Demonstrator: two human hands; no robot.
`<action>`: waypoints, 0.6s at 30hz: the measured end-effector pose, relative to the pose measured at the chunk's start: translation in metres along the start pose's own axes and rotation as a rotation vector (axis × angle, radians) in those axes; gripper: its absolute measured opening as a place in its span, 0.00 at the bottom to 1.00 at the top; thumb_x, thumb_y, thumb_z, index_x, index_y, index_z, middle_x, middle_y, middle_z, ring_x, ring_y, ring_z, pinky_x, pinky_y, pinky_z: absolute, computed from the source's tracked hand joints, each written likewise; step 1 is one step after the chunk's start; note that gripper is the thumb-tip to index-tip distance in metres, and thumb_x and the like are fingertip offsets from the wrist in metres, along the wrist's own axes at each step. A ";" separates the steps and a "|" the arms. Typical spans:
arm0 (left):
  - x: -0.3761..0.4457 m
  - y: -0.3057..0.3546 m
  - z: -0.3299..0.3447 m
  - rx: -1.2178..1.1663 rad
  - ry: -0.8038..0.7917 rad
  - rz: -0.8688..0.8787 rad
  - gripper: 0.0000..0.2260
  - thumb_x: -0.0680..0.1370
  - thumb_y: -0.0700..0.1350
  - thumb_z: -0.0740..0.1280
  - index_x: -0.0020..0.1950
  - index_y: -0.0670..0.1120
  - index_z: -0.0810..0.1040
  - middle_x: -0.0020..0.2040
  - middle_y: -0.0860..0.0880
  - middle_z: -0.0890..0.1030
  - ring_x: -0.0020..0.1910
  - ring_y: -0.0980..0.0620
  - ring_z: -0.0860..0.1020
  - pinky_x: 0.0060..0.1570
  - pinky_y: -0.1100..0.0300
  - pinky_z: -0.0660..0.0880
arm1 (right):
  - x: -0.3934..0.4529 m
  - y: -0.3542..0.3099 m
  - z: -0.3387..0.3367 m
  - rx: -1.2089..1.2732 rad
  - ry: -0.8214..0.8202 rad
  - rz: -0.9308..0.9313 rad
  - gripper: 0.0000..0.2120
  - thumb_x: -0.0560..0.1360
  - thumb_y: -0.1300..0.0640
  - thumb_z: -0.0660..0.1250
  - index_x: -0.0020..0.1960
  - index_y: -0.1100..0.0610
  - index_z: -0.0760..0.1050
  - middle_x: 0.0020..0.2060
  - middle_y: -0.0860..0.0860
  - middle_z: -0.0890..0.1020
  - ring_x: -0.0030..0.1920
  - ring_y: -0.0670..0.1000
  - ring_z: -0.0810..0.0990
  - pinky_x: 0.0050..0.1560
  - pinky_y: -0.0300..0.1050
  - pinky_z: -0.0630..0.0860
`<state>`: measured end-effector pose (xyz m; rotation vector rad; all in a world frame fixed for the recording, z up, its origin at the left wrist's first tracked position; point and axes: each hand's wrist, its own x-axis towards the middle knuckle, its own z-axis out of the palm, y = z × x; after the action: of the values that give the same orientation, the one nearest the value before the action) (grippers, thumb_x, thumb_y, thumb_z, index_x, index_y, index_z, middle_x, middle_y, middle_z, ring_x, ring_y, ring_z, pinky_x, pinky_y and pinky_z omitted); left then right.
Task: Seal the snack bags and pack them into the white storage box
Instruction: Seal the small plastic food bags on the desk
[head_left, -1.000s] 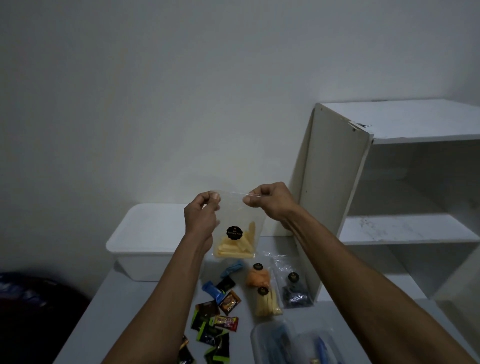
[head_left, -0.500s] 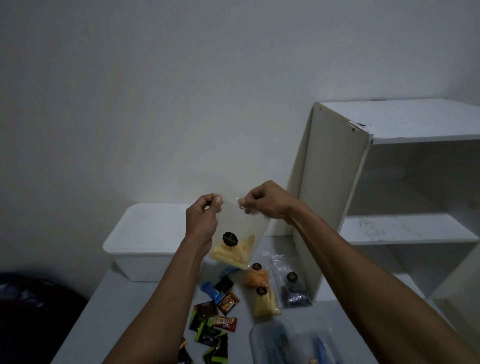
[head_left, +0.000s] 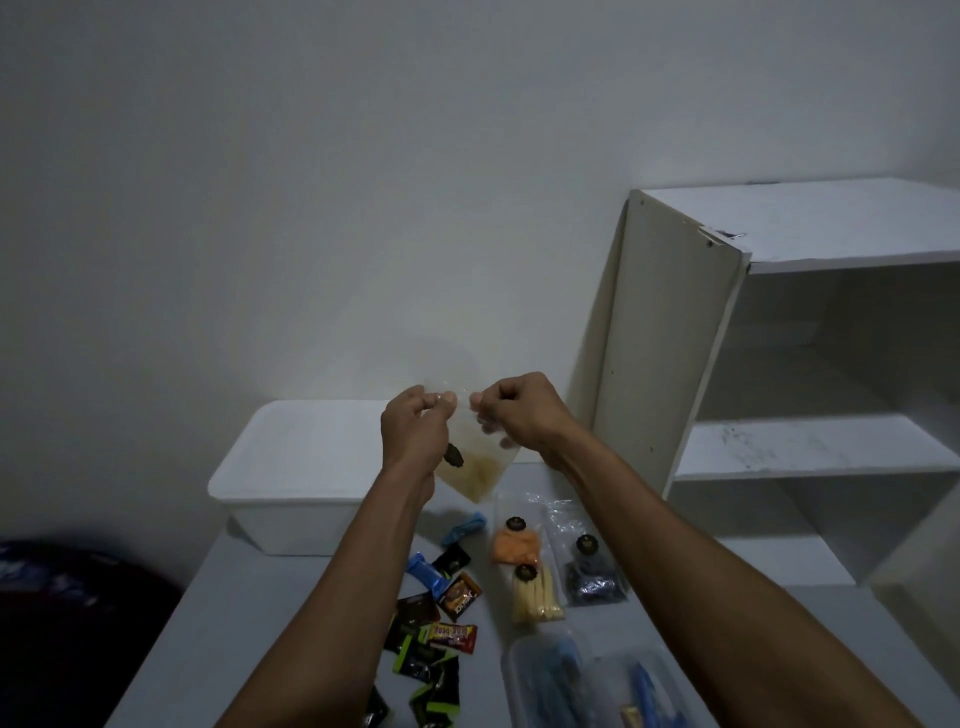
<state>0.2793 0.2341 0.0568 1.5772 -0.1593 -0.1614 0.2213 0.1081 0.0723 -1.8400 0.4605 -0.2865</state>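
Hands drew closer along the bag's top since the earlier frame. Left hand (head_left: 415, 428) and right hand (head_left: 511, 410) both pinched the bag (head_left: 478, 462), held tilted in the air near the box (head_left: 291, 467). Seal probably nearly closed; packing not begun.

Open air above my lidded white box (head_left: 311, 457); the shelf unit (head_left: 670, 338) walls my right, candy wrappers (head_left: 436, 623) and what look like snack bags (head_left: 535, 571) crowd the table (head_left: 249, 597).
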 end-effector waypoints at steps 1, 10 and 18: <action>-0.001 0.001 0.000 0.000 -0.004 0.012 0.05 0.78 0.42 0.69 0.43 0.43 0.77 0.68 0.51 0.72 0.44 0.59 0.77 0.31 0.74 0.72 | 0.000 0.000 0.001 0.025 0.003 0.006 0.11 0.77 0.51 0.70 0.41 0.57 0.81 0.39 0.52 0.84 0.39 0.48 0.83 0.35 0.43 0.78; 0.001 -0.002 -0.011 -0.118 0.024 0.025 0.01 0.79 0.42 0.68 0.48 0.47 0.79 0.71 0.51 0.71 0.45 0.59 0.76 0.29 0.68 0.74 | -0.008 0.005 0.001 -0.148 -0.027 -0.076 0.11 0.77 0.53 0.70 0.45 0.61 0.82 0.38 0.56 0.84 0.36 0.49 0.79 0.36 0.44 0.78; 0.002 -0.006 -0.013 -0.117 0.014 0.042 0.04 0.79 0.43 0.67 0.54 0.47 0.76 0.70 0.52 0.72 0.44 0.58 0.76 0.22 0.70 0.71 | -0.016 0.013 0.008 -0.017 -0.015 -0.042 0.11 0.78 0.52 0.68 0.47 0.61 0.81 0.37 0.52 0.82 0.38 0.48 0.80 0.39 0.45 0.80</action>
<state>0.2839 0.2468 0.0512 1.4575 -0.1692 -0.1249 0.2081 0.1187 0.0582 -1.8684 0.4157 -0.2974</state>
